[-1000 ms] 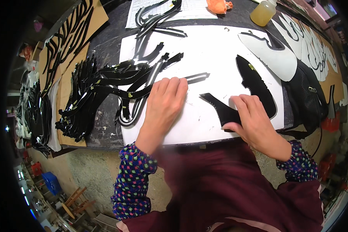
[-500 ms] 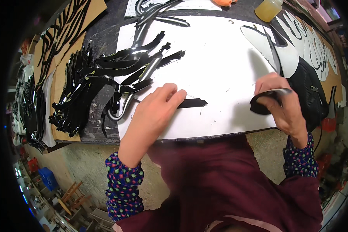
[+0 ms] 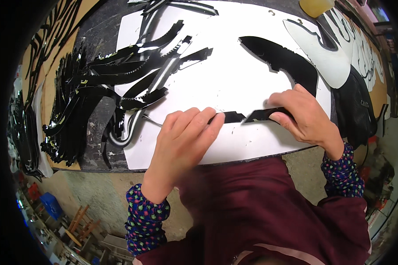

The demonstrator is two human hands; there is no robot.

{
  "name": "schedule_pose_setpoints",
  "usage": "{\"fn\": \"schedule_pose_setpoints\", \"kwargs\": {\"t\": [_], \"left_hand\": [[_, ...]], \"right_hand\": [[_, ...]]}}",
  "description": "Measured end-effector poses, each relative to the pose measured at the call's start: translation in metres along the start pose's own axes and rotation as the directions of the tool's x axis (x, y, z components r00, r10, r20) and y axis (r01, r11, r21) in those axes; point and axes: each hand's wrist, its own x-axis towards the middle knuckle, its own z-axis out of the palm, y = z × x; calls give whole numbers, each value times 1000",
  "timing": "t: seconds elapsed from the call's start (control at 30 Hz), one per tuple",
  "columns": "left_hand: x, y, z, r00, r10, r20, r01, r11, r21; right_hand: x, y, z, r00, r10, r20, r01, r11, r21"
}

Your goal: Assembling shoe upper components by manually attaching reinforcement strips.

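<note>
My left hand point(image 3: 181, 137) lies on the white board with its fingers closed over a narrow black strip point(image 3: 232, 117). Only the strip's notched right end shows past the fingertips. In my right hand point(image 3: 303, 117), thumb and fingers pinch a long curved black piece point(image 3: 278, 55) with a partly notched edge. This piece arcs from above around to the right and passes under the hand. Its lower end points left, close against the strip's end; whether the two touch or overlap I cannot tell.
Several glossy black strips point(image 3: 132, 70) lie loosely at the left, beside a dense black pile point(image 3: 68, 110). White shaped pieces point(image 3: 320, 53) and a black mesh bag point(image 3: 356, 106) lie at the right. A jar of yellow liquid point(image 3: 316, 5) stands at the far edge.
My right hand has moved left toward the strip, and the curved piece now spreads out over the board. The left hand stays on the strip. The view has shifted slightly.
</note>
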Motion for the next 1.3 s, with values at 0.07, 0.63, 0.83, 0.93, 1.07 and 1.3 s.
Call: {"fn": "schedule_pose_setpoints", "kwargs": {"t": [0.07,0.63,0.83,0.93,1.07,1.3], "left_hand": [[4,-2,1,1000,26,15,-26,1000,-7],[8,-9,11,994,102,-35,-103,995,-19],[9,-6,8,994,110,-26,-111,993,-35],[12,-6,5,993,111,-44,-113,992,-47],[13,-1,5,995,81,-63,-84,995,-45],[11,-2,5,991,83,-104,-88,995,-41]], "right_hand": [[-2,2,2,999,39,-28,-34,990,140],[3,7,12,999,22,-31,-11,951,308],[-5,15,20,989,-11,-146,62,935,348],[-5,16,22,981,-27,-193,94,934,345],[-6,17,25,975,-37,-217,109,939,327],[-9,14,25,948,152,-280,6,871,491]]}}
